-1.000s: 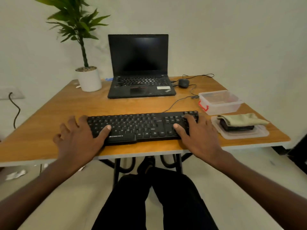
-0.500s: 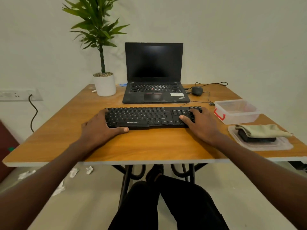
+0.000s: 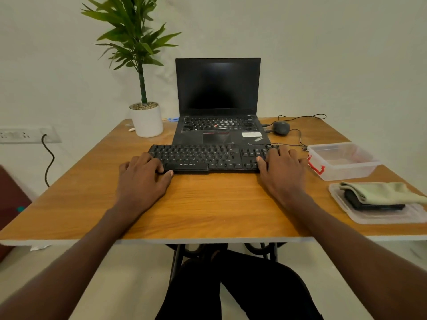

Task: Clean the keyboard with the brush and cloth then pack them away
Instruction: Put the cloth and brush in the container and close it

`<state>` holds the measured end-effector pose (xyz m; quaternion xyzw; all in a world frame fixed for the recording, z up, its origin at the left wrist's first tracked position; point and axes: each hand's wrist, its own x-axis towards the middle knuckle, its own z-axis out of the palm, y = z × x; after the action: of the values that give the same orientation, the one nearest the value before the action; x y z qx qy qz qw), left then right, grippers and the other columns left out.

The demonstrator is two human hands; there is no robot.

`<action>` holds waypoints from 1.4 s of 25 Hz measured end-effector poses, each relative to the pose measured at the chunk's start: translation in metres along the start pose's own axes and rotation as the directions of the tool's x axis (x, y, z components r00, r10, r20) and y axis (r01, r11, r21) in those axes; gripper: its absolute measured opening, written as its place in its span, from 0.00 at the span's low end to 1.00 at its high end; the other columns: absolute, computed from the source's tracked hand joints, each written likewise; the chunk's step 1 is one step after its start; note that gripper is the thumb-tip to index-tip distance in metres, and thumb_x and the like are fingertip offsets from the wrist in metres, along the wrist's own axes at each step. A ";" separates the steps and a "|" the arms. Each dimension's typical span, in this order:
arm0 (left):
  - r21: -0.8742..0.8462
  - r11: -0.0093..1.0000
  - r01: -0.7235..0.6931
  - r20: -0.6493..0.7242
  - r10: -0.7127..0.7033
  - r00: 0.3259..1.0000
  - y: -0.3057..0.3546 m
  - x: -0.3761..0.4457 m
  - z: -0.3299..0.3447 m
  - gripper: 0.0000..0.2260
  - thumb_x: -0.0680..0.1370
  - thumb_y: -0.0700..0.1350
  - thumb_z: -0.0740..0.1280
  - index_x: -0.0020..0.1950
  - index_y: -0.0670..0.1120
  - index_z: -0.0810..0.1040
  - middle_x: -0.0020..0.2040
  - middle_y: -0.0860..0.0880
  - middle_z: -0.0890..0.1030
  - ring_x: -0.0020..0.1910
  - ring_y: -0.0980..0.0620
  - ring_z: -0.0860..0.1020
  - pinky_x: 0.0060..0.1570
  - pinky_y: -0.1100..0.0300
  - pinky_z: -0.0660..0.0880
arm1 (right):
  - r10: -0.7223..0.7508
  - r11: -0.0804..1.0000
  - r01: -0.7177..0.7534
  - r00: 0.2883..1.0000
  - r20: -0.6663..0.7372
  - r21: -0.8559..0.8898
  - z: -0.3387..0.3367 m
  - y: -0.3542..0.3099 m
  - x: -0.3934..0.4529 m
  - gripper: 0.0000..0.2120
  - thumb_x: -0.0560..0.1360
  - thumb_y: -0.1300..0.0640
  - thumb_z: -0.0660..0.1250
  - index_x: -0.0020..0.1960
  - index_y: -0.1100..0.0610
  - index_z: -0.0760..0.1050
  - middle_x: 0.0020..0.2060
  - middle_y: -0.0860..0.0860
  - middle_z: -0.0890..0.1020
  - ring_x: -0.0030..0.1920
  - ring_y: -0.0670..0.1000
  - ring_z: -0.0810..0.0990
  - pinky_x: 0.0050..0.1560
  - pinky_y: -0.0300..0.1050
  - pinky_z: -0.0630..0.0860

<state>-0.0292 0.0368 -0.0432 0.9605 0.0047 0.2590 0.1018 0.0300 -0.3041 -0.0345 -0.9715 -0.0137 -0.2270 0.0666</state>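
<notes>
- The keyboard is a long flat slab of matte black plastic with rows of small square keys; it lies across the middle of the table, its far edge just at the front of the laptop.
- The table has a smooth, orange-brown wood-grain top with a pale edge.
- The left hand grips the keyboard's left end, fingers curled over the keys and thumb at the near edge.
- The right hand grips the right end the same way, fingers bent over the number keys.
- One soft, folded, pale green cloth drapes over one dark brush, both lying on a flat clear plastic lid at the table's right edge.
- One clear rectangular plastic box with a red clasp sits just behind the lid.
- One rounded dark mouse, one white cylindrical pot holding a leafy plant.
</notes>
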 end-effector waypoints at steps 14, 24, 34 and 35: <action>-0.030 0.999 -0.039 -0.026 0.038 0.999 0.004 -0.002 -0.007 0.15 0.83 0.58 0.65 0.48 0.49 0.84 0.48 0.51 0.80 0.47 0.51 0.76 0.51 0.48 0.71 | -0.032 0.997 0.037 0.997 -0.063 0.071 0.002 0.004 0.000 0.17 0.85 0.48 0.55 0.59 0.57 0.79 0.55 0.54 0.80 0.56 0.53 0.77 0.62 0.54 0.76; -0.340 0.938 -0.061 -0.039 0.051 0.998 0.116 -0.017 -0.020 0.05 0.84 0.51 0.67 0.55 0.53 0.81 0.47 0.55 0.80 0.47 0.55 0.77 0.49 0.51 0.76 | -0.249 0.932 0.299 0.938 -0.239 0.202 -0.062 0.036 -0.030 0.08 0.81 0.56 0.63 0.57 0.53 0.80 0.52 0.49 0.82 0.53 0.49 0.78 0.62 0.52 0.73; -0.645 0.677 0.353 0.535 0.070 0.842 0.353 0.001 0.026 0.22 0.81 0.64 0.66 0.46 0.46 0.85 0.35 0.48 0.86 0.35 0.46 0.85 0.45 0.49 0.85 | 0.529 0.832 -0.531 0.847 0.060 0.163 -0.119 0.220 -0.064 0.19 0.81 0.42 0.61 0.56 0.55 0.80 0.52 0.56 0.83 0.50 0.59 0.80 0.50 0.52 0.76; -0.622 0.665 0.413 0.581 0.039 0.813 0.361 0.006 0.031 0.23 0.80 0.66 0.66 0.49 0.46 0.84 0.34 0.49 0.86 0.32 0.49 0.84 0.43 0.52 0.85 | 0.546 0.805 -0.564 0.826 0.141 0.185 -0.116 0.226 -0.059 0.21 0.81 0.39 0.61 0.54 0.56 0.80 0.50 0.55 0.83 0.48 0.57 0.80 0.48 0.51 0.76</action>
<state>-0.0241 -0.3229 0.0048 0.8655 -0.0238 -0.0599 0.4967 -0.0611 -0.5438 0.0145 -0.9279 0.2434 -0.1553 0.2357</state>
